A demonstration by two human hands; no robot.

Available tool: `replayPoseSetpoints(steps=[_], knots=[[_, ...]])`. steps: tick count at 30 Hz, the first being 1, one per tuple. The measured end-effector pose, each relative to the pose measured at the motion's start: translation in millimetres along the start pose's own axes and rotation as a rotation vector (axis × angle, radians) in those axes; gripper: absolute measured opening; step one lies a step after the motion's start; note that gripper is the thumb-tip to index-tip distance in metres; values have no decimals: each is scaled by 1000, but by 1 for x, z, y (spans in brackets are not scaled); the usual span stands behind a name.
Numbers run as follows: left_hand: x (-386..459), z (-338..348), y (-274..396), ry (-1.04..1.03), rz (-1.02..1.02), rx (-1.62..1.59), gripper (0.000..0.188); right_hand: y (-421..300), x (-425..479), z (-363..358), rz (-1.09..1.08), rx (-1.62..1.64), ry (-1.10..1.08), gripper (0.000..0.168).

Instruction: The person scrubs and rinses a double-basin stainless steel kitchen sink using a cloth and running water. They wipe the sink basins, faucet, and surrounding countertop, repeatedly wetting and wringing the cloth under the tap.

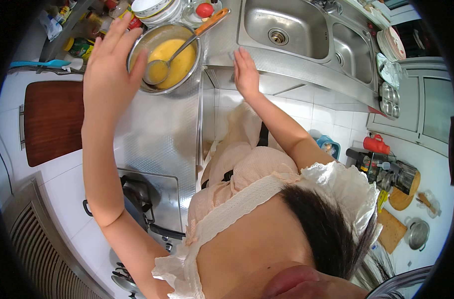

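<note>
A stainless steel bowl [199,56] of yellow liquid [182,61], which looks like beaten egg, stands on the metal counter [156,123]. A metal ladle [182,46] with an orange handle leans in it, its round scoop in the liquid and the handle over the far right rim. My left hand [113,71] is raised by the bowl's left side, fingers extended and thumb apart, with nothing in it. My right hand [248,74] is held flat at the counter's front edge below the sink, holding nothing that I can make out.
A double steel sink [286,28] fills the back right. Behind the bowl stand stacked white bowls [156,11] and a dish with a red tomato-like item [204,10]. Bottles [79,48] line the left. A gas stove [152,202] with a dark pan lies near my left arm.
</note>
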State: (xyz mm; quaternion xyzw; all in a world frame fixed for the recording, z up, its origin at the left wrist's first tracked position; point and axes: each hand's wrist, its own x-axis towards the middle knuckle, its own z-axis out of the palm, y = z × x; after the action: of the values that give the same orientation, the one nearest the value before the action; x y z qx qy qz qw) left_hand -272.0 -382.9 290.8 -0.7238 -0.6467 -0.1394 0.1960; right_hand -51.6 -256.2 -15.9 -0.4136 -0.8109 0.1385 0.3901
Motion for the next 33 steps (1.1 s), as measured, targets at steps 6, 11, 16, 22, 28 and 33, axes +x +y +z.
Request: replayPoseSetpoints(steps=[6, 11, 16, 22, 28, 33], knots=[[8, 4, 60, -227, -126, -236, 34, 66, 27, 52, -40, -339, -362, 46], [20, 54, 105, -323, -205, -417, 35, 79, 63, 62, 6, -287, -411, 46], [46, 133, 158, -373, -311, -742, 36, 108, 55, 16, -145, -292, -414, 42], [73, 233, 196, -457, -436, -697, 41, 187, 36, -70, -176, -268, -382, 37], [95, 315, 214, -623, -285, -562, 51, 267, 8, -174, 88, -390, -473, 39], [108, 344, 231, -848, -215, -417, 57, 322, -24, -252, 345, -554, -418, 40]])
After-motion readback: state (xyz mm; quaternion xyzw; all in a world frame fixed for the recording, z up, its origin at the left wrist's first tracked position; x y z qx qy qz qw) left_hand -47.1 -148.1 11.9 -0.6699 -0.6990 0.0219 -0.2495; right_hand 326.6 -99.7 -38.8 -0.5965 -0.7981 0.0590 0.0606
